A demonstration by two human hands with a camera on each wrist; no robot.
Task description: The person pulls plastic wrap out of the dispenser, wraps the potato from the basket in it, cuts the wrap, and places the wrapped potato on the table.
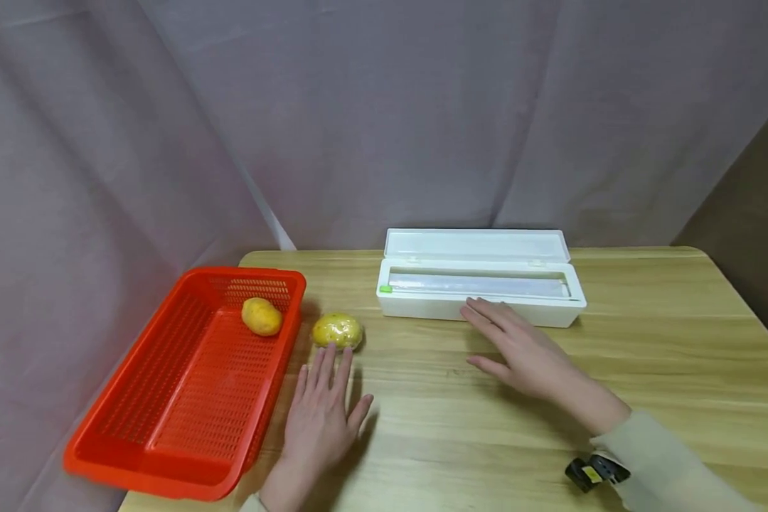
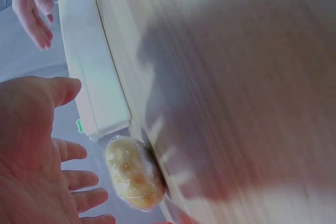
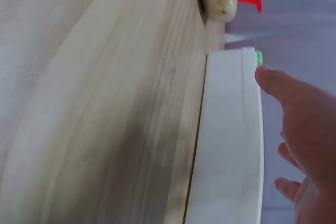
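Observation:
A potato wrapped in clear film (image 1: 337, 331) lies on the table beside the red basket. My left hand (image 1: 320, 419) is held just in front of it, palm down with fingers straight, and holds nothing. From the head view I cannot tell whether its fingertips touch the potato; the left wrist view shows the film-wrapped potato (image 2: 134, 173) apart from them. At the back stands a white cling film box (image 1: 480, 309), its lid raised, a film roll (image 1: 480, 283) inside. Extended over the box's front edge, my right hand (image 1: 525, 352) grips nothing.
A red plastic basket (image 1: 256, 434) stands at the left, with a bare-looking potato (image 1: 261, 316) in its far corner. A green slider (image 1: 385, 289) sits at the box's left end. Grey curtain (image 1: 384, 121) hangs behind the wooden table (image 1: 435, 455).

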